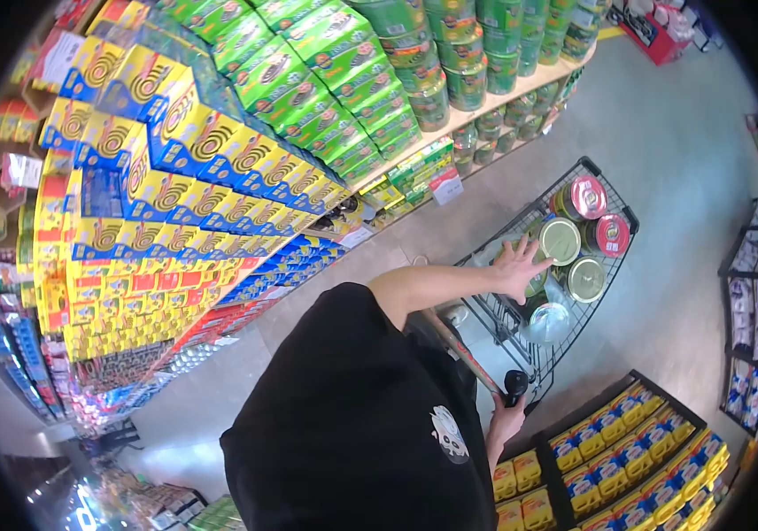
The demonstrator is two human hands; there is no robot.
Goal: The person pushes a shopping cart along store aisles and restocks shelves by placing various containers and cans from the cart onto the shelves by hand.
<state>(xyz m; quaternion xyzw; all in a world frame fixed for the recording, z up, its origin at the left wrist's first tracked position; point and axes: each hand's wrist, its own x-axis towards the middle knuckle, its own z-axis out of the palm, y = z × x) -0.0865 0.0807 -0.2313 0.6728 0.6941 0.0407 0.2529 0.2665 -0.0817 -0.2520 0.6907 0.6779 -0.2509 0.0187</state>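
Note:
A black wire shopping cart (627, 215) holds several round tins and tubs. Two tins with red lids, the upper one (587, 196) and the lower one (612, 236), sit at its far end. Closer in are a tin with a pale gold lid (560, 241), a second pale-lidded tin (585, 280) and a clear-topped tub (549, 322). My left hand (519, 268) reaches over the cart with fingers spread, beside the first gold lid; whether it touches is unclear. My right hand (506, 420) is closed at the end of the cart handle (466, 354), beside a black knob-like end (516, 383).
Shelves to my left carry yellow-and-blue boxes (211, 146), green boxes (308, 97) and stacked green tubs (467, 53). A rack of yellow packs (609, 442) stands close on my right. More shelving (751, 301) lies ahead, across the grey floor (671, 195).

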